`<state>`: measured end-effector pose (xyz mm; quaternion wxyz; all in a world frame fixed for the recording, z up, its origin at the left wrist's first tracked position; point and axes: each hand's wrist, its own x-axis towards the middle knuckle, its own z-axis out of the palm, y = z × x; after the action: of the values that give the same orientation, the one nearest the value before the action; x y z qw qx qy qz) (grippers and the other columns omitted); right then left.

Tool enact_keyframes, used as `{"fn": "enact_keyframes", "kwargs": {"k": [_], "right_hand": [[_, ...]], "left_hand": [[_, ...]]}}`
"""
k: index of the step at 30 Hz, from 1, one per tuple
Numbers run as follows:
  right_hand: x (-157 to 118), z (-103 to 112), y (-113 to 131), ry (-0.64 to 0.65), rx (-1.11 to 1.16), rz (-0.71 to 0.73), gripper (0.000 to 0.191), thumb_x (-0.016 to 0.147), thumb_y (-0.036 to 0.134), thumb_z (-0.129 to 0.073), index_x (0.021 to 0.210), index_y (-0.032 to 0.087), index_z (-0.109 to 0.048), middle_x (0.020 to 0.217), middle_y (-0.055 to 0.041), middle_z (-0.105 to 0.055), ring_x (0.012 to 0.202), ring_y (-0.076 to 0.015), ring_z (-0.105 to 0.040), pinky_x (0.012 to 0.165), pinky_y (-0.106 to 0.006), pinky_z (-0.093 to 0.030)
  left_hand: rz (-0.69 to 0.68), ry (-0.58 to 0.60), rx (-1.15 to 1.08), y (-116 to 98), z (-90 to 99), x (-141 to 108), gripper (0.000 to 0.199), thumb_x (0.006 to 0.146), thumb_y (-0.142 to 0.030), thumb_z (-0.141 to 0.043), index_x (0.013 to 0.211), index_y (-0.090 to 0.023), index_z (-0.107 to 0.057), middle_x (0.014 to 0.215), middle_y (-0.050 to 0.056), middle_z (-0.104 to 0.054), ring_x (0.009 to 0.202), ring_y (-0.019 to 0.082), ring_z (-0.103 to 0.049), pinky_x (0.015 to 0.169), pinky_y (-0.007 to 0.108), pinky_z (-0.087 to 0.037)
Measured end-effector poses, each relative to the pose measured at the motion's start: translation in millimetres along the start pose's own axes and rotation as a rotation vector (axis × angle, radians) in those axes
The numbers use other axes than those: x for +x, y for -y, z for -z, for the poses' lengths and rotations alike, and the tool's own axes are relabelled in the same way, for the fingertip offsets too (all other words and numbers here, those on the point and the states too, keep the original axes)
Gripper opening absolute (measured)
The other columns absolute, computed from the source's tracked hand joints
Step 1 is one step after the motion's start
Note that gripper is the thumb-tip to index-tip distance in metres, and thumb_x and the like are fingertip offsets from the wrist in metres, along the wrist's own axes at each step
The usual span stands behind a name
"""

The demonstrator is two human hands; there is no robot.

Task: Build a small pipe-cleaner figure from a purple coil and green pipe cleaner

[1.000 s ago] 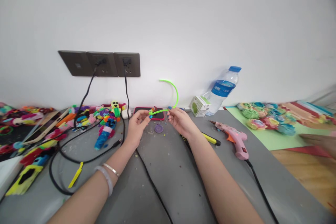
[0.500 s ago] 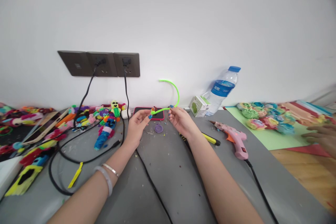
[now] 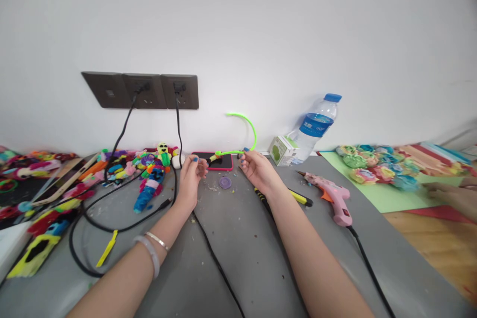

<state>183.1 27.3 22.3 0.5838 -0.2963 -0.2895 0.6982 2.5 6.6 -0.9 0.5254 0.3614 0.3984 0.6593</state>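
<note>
Gray tabletop [image 3: 231, 258] beneath me; my right hand [image 3: 259, 171] pinches a green pipe cleaner [image 3: 255, 131], my left hand's [image 3: 192, 181] grip unclear.

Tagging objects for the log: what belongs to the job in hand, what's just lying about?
In the job:
- bright green stem, held by the right hand
- left hand, near its lower end

Lying about, apparently:
- phone
- water bottle
- small box
- paper flowers
- pink glue gun, untouched; could serve the job, can't tell
</note>
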Motion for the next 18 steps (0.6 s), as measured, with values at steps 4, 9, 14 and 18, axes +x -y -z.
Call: {"fn": "enact_keyframes", "kwargs": {"k": [4, 9, 14, 18], "right_hand": [[0.7, 0.3, 0.6, -0.027, 0.025, 0.0, 0.023, 0.063, 0.021, -0.082, 0.069, 0.015, -0.061, 0.057, 0.0035, -0.062, 0.048, -0.0035, -0.055, 0.046, -0.01, -0.049], [0.5, 0.2, 0.2, -0.038, 0.03, -0.004, 0.02, 0.067, 0.019, -0.08, 0.069, 0.016, -0.06, 0.057, 0.0035, -0.062, 0.048, -0.0041, -0.055, 0.046, -0.011, -0.049], [0.1, -0.6, 0.3, -0.049, 0.012, -0.002, 0.02, 0.067, 0.02, -0.079, 0.07, 0.017, -0.059, 0.058, 0.0036, -0.061, 0.048, -0.0043, -0.055, 0.047, -0.011, -0.049], [-0.3, -1.2, 0.8, -0.043, 0.012, -0.007, 0.02, 0.066, 0.02, -0.079, 0.069, 0.016, -0.06, 0.059, 0.0036, -0.061, 0.047, -0.004, -0.054, 0.047, -0.011, -0.049]], "left_hand": [[-0.03, -0.012, 0.008, 1.0, 0.6, 0.6, 0.022, 0.08, -0.038, -0.059, 0.072, -0.02, -0.049, 0.069, -0.001, -0.059, 0.056, 0.01, -0.05, 0.051, 0.02, -0.039], [-0.1, 0.011, 0.13, 2.8, 2.6, 0.3, 0.021, 0.081, -0.041, -0.063, 0.08, -0.02, -0.058, 0.075, 0.001, -0.063, 0.058, 0.01, -0.051, 0.052, 0.02, -0.042], [-0.069, 0.07, 0.196, 3.4, 4.8, 0.1, 0.024, 0.077, -0.039, -0.069, 0.088, -0.018, -0.065, 0.085, 0.007, -0.071, 0.067, 0.014, -0.06, 0.056, 0.022, -0.047], [-0.036, 0.062, 0.189, 3.5, 5.0, 0.4, 0.025, 0.073, -0.037, -0.071, 0.087, -0.016, -0.066, 0.083, 0.008, -0.073, 0.065, 0.014, -0.061, 0.053, 0.021, -0.045]]}}
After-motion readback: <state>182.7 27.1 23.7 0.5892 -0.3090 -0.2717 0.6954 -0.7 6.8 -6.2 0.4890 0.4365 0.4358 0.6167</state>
